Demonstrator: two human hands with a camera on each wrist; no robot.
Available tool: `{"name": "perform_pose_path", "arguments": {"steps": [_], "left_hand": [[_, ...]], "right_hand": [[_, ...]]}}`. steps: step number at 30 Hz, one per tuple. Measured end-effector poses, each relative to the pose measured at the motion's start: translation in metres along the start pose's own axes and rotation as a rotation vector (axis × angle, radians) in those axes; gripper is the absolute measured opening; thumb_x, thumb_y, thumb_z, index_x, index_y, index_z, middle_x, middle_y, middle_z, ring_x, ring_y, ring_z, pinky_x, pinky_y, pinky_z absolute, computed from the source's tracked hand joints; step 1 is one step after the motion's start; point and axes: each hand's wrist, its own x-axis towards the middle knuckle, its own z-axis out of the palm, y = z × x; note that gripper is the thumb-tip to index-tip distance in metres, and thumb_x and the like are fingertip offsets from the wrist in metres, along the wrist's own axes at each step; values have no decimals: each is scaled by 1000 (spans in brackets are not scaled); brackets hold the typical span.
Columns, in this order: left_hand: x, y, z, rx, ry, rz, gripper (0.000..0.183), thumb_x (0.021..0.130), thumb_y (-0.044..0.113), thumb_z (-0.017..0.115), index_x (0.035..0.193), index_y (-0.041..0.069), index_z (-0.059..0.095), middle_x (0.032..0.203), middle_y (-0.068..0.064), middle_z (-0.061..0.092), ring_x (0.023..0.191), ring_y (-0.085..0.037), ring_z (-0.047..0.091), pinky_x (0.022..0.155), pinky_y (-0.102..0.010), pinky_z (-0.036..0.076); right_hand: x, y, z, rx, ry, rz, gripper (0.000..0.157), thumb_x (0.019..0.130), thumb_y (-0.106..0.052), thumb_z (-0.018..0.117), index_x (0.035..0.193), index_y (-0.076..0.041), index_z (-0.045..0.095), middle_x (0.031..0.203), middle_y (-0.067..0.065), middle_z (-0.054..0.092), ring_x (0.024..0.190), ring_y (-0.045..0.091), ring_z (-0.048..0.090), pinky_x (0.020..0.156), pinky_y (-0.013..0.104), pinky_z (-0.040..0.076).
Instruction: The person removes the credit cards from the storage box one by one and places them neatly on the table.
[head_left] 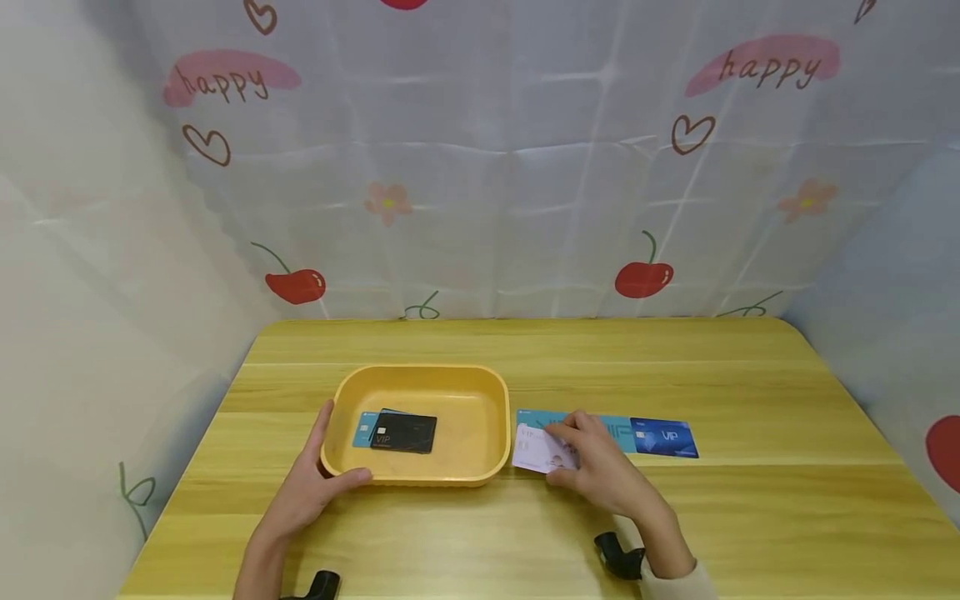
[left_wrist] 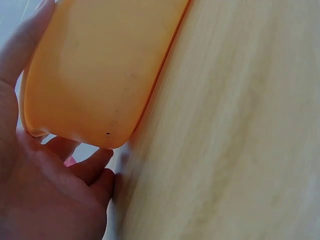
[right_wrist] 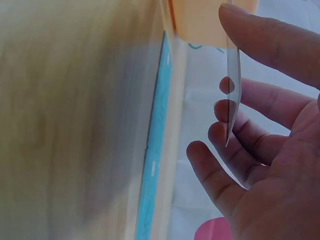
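Fingers of the right hand [head_left: 603, 471] pinch a pale card [head_left: 536, 452] near blue cards [head_left: 665, 437] on the desk [head_left: 765, 517] — the left hand [head_left: 309, 487] grips a yellow tub [head_left: 472, 425].

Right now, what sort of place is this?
Probably a curtained-off tabletop work area: a wood-grain table, printed sheeting behind and beside it, and a yellow tray holding cards.

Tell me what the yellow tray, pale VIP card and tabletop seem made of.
Yellow tray: probably molded plastic, smooth with a soft sheen and rounded walls.
Pale VIP card: likely smooth printed plastic; its edge looks thin side-on.
Tabletop: wood or wood-look laminate, faintly shiny, with streaky grain; I can't tell which.
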Motion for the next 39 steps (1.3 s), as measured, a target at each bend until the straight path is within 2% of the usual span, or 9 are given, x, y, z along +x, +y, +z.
{"name": "perform_pose_path", "arguments": {"steps": [7,15,26,39], "left_hand": [[-1,-1,2,-20,-2,1,110,88,7,74,159,24,-8,157,-20,16,116,-34,56,87,-26,50],[0,-1,2,-18,-2,8,110,88,7,73,159,24,-9,159,-19,12,119,-35,54,88,-26,49],[1,-1,2,-11,2,10,110,88,7,73,159,23,-9,159,-20,13,121,-36,51,89,-25,48],[1,1,1,1,2,10,110,88,7,74,159,23,-9,159,-18,12,119,-35,53,88,-25,49]], "right_hand": [[0,0,6,-14,-29,43,55,75,-10,86,125,0,67,114,1,56,108,24,41,90,45,41],[1,4,10,-73,-46,16,54,74,-8,85,124,0,67,111,0,55,104,22,40,90,44,40],[1,7,13,-117,-36,1,50,72,-10,86,119,-3,70,109,1,53,105,25,39,88,44,37],[1,4,15,-154,-53,34,50,71,-12,89,117,-4,72,99,-2,48,96,22,36,81,39,33]]}}
